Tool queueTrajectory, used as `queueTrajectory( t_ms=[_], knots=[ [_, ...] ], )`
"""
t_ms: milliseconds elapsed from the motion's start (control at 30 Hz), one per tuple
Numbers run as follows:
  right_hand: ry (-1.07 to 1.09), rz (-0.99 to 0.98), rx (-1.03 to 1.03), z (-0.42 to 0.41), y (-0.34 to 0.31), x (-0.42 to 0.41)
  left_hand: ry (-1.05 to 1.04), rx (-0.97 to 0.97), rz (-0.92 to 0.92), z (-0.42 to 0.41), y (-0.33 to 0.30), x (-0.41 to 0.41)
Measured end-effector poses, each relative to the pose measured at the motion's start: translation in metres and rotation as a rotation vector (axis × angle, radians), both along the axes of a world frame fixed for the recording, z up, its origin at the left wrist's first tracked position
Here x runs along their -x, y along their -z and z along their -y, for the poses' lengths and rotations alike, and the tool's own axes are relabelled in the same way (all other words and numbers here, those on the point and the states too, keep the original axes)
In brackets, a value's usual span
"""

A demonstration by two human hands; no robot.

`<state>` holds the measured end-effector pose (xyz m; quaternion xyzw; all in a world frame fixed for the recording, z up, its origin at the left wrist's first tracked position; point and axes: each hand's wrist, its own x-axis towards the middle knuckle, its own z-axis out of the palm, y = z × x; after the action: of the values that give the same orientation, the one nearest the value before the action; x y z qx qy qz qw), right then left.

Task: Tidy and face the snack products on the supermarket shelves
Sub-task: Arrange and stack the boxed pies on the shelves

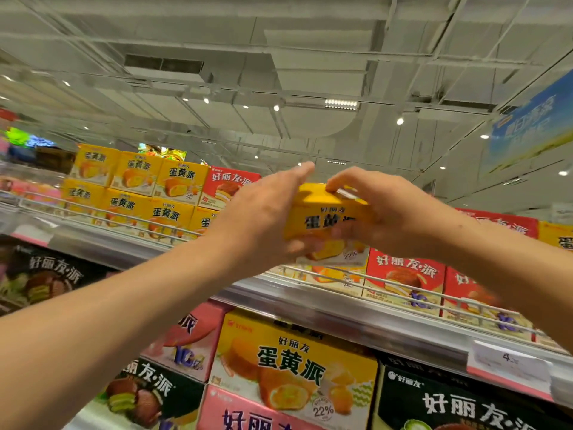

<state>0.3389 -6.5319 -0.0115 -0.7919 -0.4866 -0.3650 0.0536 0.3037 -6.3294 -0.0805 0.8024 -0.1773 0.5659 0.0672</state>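
A yellow egg-yolk pie box (pixel 322 220) is held up at the top shelf, its printed front facing me. My left hand (pixel 263 218) grips its left side, fingers stretched along the top edge and thumb under the front. My right hand (pixel 390 215) grips its right side, fingertips on the top and thumb across the front. The box sits above another yellow box (pixel 336 276) behind the shelf's wire rail (pixel 403 285). Part of the held box's front is hidden by my thumbs.
Stacked yellow boxes (pixel 139 187) fill the top shelf at left, with a red pie box (pixel 226 184) beside them. Red boxes (pixel 406 280) stand at right. Below the shelf edge (pixel 341 308) are yellow (pixel 291 367), pink and black boxes. A price tag (pixel 508 364) hangs at right.
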Motion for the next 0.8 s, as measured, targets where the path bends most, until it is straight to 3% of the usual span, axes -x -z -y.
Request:
queueTrajectory(
  t_ms=[100, 267, 467, 600, 800],
  knots=[
    [0.020, 0.037, -0.086, -0.014, -0.016, 0.001, 0.020, 0.110, 0.006, -0.042, 0.013, 0.000],
    [0.068, 0.086, -0.271, -0.053, -0.052, -0.010, -0.202, 0.106, -0.124, -0.136, 0.035, -0.020],
    [0.321, 0.165, -0.247, -0.109, -0.072, -0.034, -0.366, 0.124, -0.247, -0.222, 0.043, -0.044],
    [0.468, 0.111, -0.211, -0.131, -0.070, -0.041, -0.272, 0.114, -0.187, -0.237, 0.058, -0.059],
    [0.517, 0.057, -0.215, -0.145, -0.070, -0.040, -0.254, 0.048, -0.066, -0.238, 0.070, -0.073]
  ],
)
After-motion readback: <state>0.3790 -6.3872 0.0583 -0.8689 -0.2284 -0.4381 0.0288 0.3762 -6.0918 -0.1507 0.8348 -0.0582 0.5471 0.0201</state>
